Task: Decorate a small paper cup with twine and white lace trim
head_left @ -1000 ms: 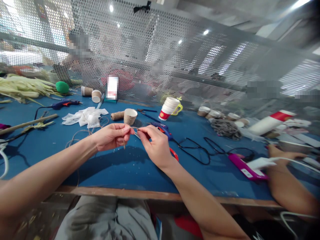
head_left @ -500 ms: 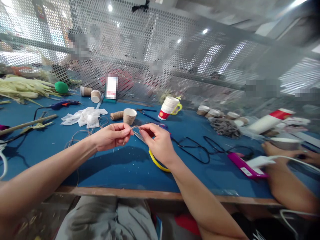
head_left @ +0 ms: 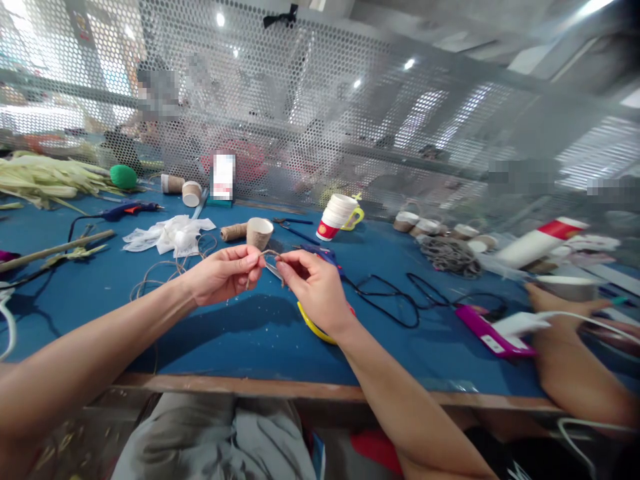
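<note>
In the head view, the left hand and right hand face each other over the blue surface. The left grip pinches a short strand of twine between thumb and fingers; the right grip pinches it too, so the strand arches across the small gap between the 2 hands. At the right hand are scissors, blades pointing toward the left hand, yellow handle loop showing below the palm.

Just beyond the fingers stands a twine-wrapped cup, with a spool of twine lying beside it on the left. Farther left is a crumpled white cloth, and loose twine curls near the left forearm. A blue glue gun lies partly hidden behind the right hand. Beyond it is a stack of paper cups, tilted, next to a yellow handle. To the right lies a purple power strip, near a co-worker's arm.
</note>
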`<action>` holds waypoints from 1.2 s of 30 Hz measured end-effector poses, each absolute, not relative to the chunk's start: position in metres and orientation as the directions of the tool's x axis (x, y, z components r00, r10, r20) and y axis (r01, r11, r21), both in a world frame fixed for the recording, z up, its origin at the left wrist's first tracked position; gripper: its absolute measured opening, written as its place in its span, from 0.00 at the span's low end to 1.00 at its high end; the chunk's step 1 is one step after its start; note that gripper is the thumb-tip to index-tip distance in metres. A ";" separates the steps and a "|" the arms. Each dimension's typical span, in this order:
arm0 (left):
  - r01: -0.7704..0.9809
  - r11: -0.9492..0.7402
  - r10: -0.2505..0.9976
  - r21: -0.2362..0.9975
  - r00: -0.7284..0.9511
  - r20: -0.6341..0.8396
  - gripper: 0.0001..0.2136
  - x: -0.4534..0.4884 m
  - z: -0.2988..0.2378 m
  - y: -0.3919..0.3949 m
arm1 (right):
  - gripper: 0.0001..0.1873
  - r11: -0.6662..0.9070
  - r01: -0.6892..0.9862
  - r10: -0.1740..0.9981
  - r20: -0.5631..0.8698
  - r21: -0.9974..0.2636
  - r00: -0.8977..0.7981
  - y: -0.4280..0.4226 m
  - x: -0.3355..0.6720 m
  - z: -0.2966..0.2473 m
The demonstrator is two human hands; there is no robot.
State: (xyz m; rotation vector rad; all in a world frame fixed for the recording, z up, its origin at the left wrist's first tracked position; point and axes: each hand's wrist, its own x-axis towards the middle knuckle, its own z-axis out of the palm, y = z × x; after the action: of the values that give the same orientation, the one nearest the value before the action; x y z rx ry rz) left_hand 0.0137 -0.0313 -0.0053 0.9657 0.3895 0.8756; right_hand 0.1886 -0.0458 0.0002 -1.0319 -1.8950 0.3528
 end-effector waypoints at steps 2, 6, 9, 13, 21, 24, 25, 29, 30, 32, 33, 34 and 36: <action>-0.442 0.302 0.750 0.845 0.657 0.075 0.10 0.012 -0.005 -0.030 | 0.04 0.625 0.543 0.753 0.618 -0.561 -0.226 -0.046 0.189 0.001; -0.402 0.329 0.696 0.854 0.715 0.068 0.12 0.010 -0.006 -0.028 | 0.04 0.655 0.604 0.696 0.672 -0.453 -0.251 -0.046 0.190 0.002; -0.400 0.320 0.730 0.859 0.682 0.046 0.13 0.011 -0.006 -0.028 | 0.04 0.678 0.630 0.658 0.695 -0.379 -0.290 -0.047 0.189 0.003; -0.330 0.315 0.761 0.890 0.649 -0.029 0.15 0.013 -0.005 -0.029 | 0.05 0.718 0.626 0.604 0.719 -0.303 -0.344 -0.049 0.187 0.003; -0.297 0.298 0.769 0.907 0.638 -0.044 0.09 0.012 -0.004 -0.029 | 0.07 0.751 0.607 0.565 0.727 -0.259 -0.390 -0.047 0.187 0.001; -0.142 0.063 0.824 0.988 0.565 0.029 0.10 0.008 -0.001 -0.027 | 0.08 0.741 0.656 0.520 0.743 -0.146 -0.422 -0.047 0.187 0.002; -0.086 -0.066 0.856 0.994 0.506 0.100 0.09 0.007 0.001 -0.026 | 0.09 0.732 0.674 0.506 0.740 -0.097 -0.443 -0.047 0.186 0.002; 0.075 -0.480 0.847 0.874 0.300 0.439 0.09 0.008 0.009 -0.029 | 0.11 0.734 0.671 0.447 0.671 0.102 -0.591 -0.052 0.181 0.003; 0.092 -0.539 0.813 0.837 0.317 0.489 0.11 0.010 0.011 -0.031 | 0.12 0.747 0.649 0.420 0.655 0.143 -0.628 -0.053 0.179 0.002; 0.102 -0.621 0.743 0.777 0.393 0.542 0.12 0.015 0.012 -0.037 | 0.14 0.776 0.595 0.345 0.647 0.211 -0.680 -0.054 0.176 -0.002; 0.104 -0.642 0.722 0.760 0.415 0.553 0.11 0.018 0.011 -0.040 | 0.15 0.786 0.571 0.310 0.648 0.237 -0.696 -0.054 0.175 -0.004; 0.105 -0.650 0.716 0.753 0.417 0.560 0.09 0.020 0.010 -0.043 | 0.16 0.792 0.554 0.286 0.646 0.255 -0.708 -0.054 0.174 -0.006; 0.108 -0.645 0.727 0.756 0.390 0.565 0.05 0.024 0.008 -0.047 | 0.17 0.800 0.536 0.277 0.626 0.271 -0.729 -0.053 0.173 -0.009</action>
State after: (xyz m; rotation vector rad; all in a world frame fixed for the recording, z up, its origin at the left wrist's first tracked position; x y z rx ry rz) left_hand 0.0236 -0.0472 0.0079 2.0192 0.7133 1.2631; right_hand 0.1733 -0.0526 -0.0091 -0.6004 -2.4072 -0.5932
